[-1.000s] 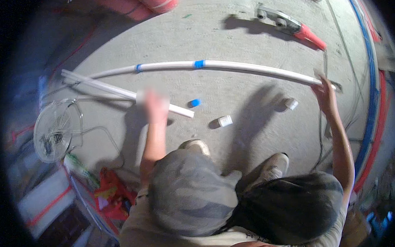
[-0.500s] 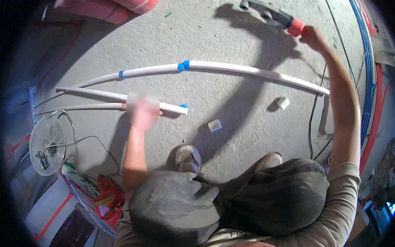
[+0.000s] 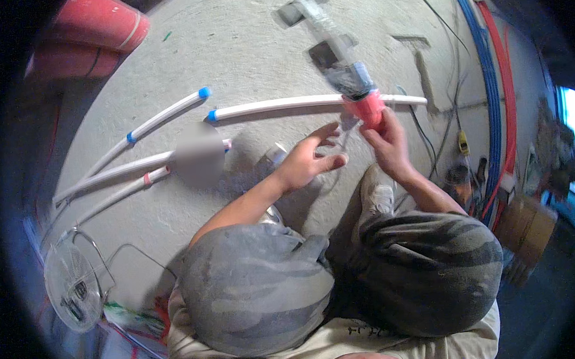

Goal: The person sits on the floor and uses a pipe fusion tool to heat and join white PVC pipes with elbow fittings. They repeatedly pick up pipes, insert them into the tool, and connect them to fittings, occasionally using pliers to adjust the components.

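My right hand is closed round the red handle of what looks like a pipe fusion welder, a dark tool with two round heads, blurred by motion. It is held up over the floor, pointing away from me. Just left of the handle, my left hand is empty, fingers apart. Beyond it lies a white pipe with a blue end, partly hidden by the tool. To the left lie a blue-banded pipe, a thicker white pipe with a smeared patch over its end, and a red-banded pipe.
A small white block sits on the concrete beside my left hand. A round fan stands at lower left, red cylinders at upper left. Blue lines and red lines run along the right, near a cardboard box.
My right hand has brought the tool in from the far right toward the middle. My left hand has left the pipe area and moved right, close to the tool. The view has shifted.
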`<state>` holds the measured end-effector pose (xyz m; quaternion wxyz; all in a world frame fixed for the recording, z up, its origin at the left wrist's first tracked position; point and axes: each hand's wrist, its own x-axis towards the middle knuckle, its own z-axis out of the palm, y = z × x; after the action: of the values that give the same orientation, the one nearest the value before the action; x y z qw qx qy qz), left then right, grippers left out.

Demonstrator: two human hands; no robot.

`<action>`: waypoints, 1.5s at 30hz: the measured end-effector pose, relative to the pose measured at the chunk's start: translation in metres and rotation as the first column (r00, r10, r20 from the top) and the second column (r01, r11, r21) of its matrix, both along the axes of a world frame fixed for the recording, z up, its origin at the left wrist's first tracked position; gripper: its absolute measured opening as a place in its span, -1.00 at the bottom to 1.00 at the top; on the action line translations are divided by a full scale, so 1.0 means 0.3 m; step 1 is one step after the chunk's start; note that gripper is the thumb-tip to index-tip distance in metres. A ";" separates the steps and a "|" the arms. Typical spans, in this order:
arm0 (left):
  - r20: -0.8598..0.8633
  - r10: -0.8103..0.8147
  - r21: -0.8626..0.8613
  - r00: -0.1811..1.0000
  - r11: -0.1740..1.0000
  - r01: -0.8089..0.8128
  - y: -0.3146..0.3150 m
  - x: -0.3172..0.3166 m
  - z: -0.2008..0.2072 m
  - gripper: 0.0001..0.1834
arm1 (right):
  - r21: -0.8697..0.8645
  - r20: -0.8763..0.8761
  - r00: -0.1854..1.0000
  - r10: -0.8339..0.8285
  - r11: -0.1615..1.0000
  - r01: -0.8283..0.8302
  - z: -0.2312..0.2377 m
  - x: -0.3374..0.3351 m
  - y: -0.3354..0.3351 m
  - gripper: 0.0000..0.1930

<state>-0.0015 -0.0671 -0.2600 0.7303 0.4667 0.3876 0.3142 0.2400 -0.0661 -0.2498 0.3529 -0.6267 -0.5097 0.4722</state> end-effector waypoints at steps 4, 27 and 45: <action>0.403 0.345 -0.556 0.848 0.828 -0.072 -0.052 0.267 0.019 -0.66 | 0.265 0.117 0.993 -0.017 0.964 -0.015 -0.034 -0.111 -0.178 -0.51; -0.084 0.522 -0.147 0.848 0.836 -0.529 -0.291 -0.111 0.039 -0.92 | -0.386 0.671 0.476 0.568 0.816 -0.430 0.026 0.189 -0.109 -0.46; -0.193 0.308 -0.426 0.932 0.829 -0.362 -0.563 0.053 -0.228 -0.80 | -0.024 0.824 0.529 0.204 0.945 -0.327 -0.103 -0.007 -0.041 -0.34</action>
<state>0.0144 -0.2360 -0.3286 0.7285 0.2250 0.5679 0.3101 0.2377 -0.0783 -0.2806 0.0426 -0.6630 -0.7337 0.1427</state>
